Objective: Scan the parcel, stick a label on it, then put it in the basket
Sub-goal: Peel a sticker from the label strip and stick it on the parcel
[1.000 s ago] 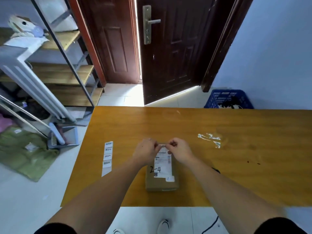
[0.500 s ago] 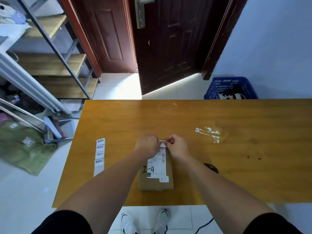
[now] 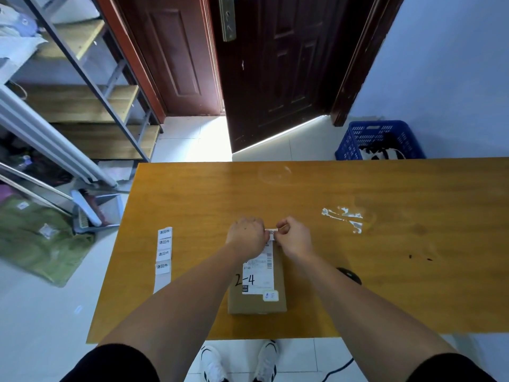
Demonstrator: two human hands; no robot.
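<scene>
A brown cardboard parcel [image 3: 257, 301] lies flat near the front edge of the wooden table [image 3: 358, 188]; its white shipping sheet carries a handwritten "2-4". Over the parcel's far end, my left hand [image 3: 246, 236] and my right hand [image 3: 293, 236] pinch a small white label [image 3: 271, 233] between their fingertips. The label is mostly covered by my fingers. A strip of several more white labels [image 3: 164, 253] lies on the table to the left. A blue plastic basket [image 3: 378, 140] stands on the floor beyond the table's far right side, with dark items inside.
A black scanner [image 3: 349, 274] peeks out behind my right forearm, its cable running off the front edge. Torn white sticker residue [image 3: 344, 216] marks the table at right. A metal shelf unit [image 3: 82, 78] and a dustpan [image 3: 96, 209] stand left; a dark door [image 3: 275, 64] hangs ajar.
My hands stay together at the parcel's far end, holding the label. The camera tilted further down, so the parcel and table sit lower in view and my shoes show.
</scene>
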